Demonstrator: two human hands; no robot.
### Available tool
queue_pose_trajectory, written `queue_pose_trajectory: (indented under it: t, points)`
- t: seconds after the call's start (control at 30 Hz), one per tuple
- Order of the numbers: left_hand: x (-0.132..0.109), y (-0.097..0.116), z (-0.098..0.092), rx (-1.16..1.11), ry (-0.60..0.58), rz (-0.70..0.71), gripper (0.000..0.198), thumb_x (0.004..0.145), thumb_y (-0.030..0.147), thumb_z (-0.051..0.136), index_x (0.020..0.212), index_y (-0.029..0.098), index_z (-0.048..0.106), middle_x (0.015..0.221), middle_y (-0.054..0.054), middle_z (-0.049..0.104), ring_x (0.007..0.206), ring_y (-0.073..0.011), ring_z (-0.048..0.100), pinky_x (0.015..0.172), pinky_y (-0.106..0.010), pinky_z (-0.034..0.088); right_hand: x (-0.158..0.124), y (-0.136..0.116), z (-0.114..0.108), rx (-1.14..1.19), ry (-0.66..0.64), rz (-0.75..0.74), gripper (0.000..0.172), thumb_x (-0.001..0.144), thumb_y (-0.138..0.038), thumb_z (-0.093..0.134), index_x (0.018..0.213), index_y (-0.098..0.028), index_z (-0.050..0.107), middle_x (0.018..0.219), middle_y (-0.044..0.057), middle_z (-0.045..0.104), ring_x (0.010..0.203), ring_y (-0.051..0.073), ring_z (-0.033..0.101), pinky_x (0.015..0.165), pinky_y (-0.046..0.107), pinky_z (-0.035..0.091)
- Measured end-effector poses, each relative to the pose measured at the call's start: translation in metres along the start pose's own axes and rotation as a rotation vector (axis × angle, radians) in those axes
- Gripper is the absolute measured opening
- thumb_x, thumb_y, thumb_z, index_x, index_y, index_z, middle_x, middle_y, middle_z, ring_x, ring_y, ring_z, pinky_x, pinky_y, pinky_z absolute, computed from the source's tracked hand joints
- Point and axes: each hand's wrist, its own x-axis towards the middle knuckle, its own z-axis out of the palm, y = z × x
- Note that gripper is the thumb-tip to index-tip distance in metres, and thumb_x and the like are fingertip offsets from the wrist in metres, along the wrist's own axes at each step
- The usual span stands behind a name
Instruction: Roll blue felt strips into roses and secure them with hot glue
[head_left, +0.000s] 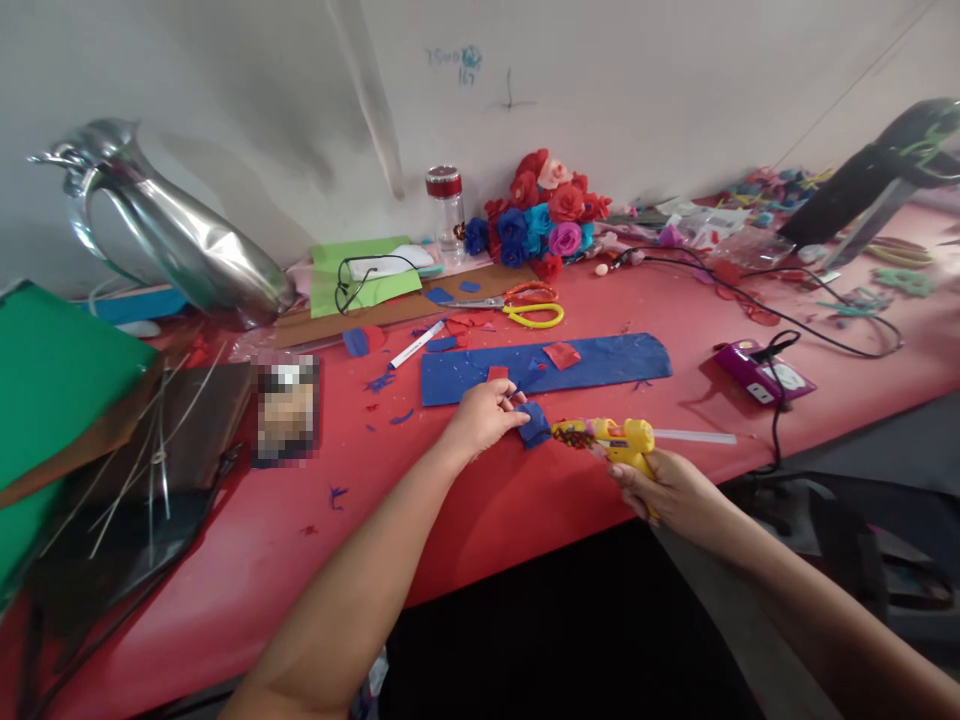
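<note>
So the left hand (487, 415)'s pinching a small blue piece (535, 430) mid-frame, right hand (671, 490)'s wrapped round the yellow glue gun (636, 438), which lies sideways, nozzle pointing left, just beside that piece.

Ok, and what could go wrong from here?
The yellow glue gun in the right hand points toward the left hand, which pinches a small blue piece; if hot, it might burn that hand. Stray glue could also mark the long blue strip lying just beyond.
</note>
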Motion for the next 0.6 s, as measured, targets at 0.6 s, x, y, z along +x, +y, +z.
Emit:
queue_pose_trajectory:
  t: [0.6]
  points:
    - [-0.0002, -0.0001, -0.0005, 0.016, 0.001, 0.010, 0.013, 0.065, 0.015, 0.067, 0.075, 0.016, 0.060, 0.057, 0.005, 0.052, 0.057, -0.0105, 0.052, 0.059, -0.023, 0.040, -0.0034, -0.0059, -0.0066, -0.175, 0.100, -0.098, 0.054, 0.079, -0.068, 0.044, 0.049, -0.023, 0.040, 0.041, -0.001, 0.047, 0.040, 0.012, 0.042, 0.041, 0.026, 0.031]
